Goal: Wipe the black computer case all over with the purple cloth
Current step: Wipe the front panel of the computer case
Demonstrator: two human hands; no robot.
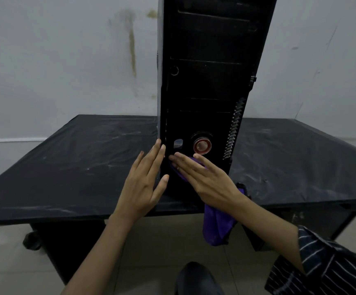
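Note:
The black computer case (206,77) stands upright at the near edge of the table, its front panel facing me, with a round red-ringed button low on it. My right hand (202,177) lies flat on the lower front panel and presses the purple cloth (217,226) against it. Most of the cloth hangs down below my wrist, past the table edge. My left hand (145,182) rests flat with fingers spread against the case's lower left edge, holding nothing.
The table (77,167) is covered in a black, dusty, wrinkled sheet. A stained pale wall (66,60) stands close behind. A dark shoe (196,277) shows on the tiled floor below. A caster of the table stands at the lower left.

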